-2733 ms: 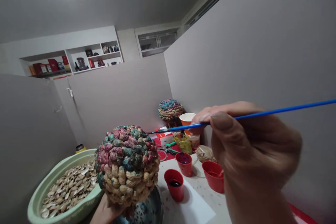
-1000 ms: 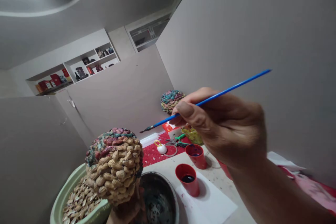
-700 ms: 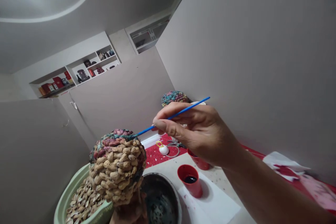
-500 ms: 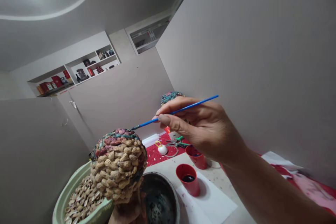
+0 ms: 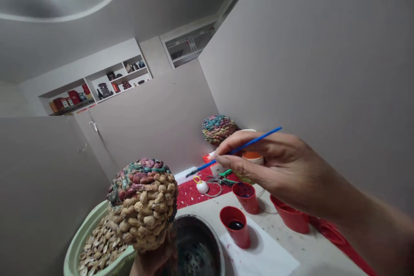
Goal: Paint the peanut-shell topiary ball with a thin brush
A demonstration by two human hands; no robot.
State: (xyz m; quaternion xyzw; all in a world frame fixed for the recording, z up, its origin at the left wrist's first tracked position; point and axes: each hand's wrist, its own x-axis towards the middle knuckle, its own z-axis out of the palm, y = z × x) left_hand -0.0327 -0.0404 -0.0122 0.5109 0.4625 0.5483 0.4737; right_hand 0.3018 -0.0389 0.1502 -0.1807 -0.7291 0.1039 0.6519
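My left hand (image 5: 152, 264) grips from below a ball covered in peanuts (image 5: 142, 207); most of its fingers are hidden under it. The ball's top is painted pink, purple and teal, while its lower part is bare tan shell. My right hand (image 5: 274, 168) pinches a thin blue paintbrush (image 5: 255, 141). The brush's dark tip points left and is apart from the ball, to its right. Below the right hand stand a red cup (image 5: 241, 240) with dark liquid, a second red cup (image 5: 250, 205) with dark liquid, and a red container (image 5: 294, 222).
A dark metal bowl (image 5: 217, 241), stained with paint, is right of the ball. At left, a pale green basin (image 5: 73, 246) holds nut shells (image 5: 100, 246). White paper (image 5: 268, 250) lies under the front cup. Behind are pliers (image 5: 223, 180) and another painted ball (image 5: 220, 129).
My right hand has moved right and slightly down, taking the brush tip off the top of the peanut ball. My left hand still holds the ball. The view has shifted slightly.
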